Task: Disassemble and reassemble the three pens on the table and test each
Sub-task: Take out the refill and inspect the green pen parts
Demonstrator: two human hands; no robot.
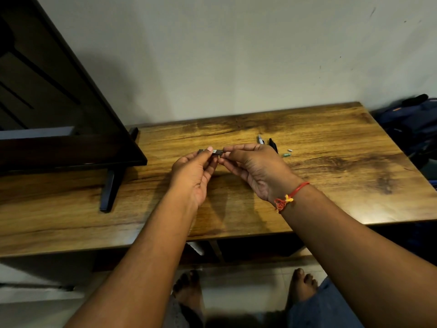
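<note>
both hands pinch one dark pen (211, 151) on my feed. the left hand (191, 176) holds the pen's left part with the thumb on top and the fingertips under it, and the right hand (255, 169) grips the other end with curled fingers, the back of the hand toward the camera and a red thread band (290, 195) at its wrist. the pen lies roughly level in the air over the middle of the table, closer to the far edge than the near one. both forearms come in from the bottom of the view and converge until the hands almost meet. i read the wooden table (331, 185) as the biggest surface, with its back edge at the wall, its near edge passing under the forearms and its right side running out of frame. a dark flat screen (59, 114) fills the left side, and one stand foot (111, 185) points toward the near edge, well apart from the left hand. a dark blue backpack (411, 129) sits beyond the table's right edge. bare wood lies right of the right hand and in front of it. just behind the right hand lie two more pens side by side, a pale-tipped pen (260, 139) and a black pen (273, 145), both partly hidden by the knuckles. just right of them are a small green piece (286, 155) and a smaller white piece (290, 150); i can't tell whether the two touch.
</note>
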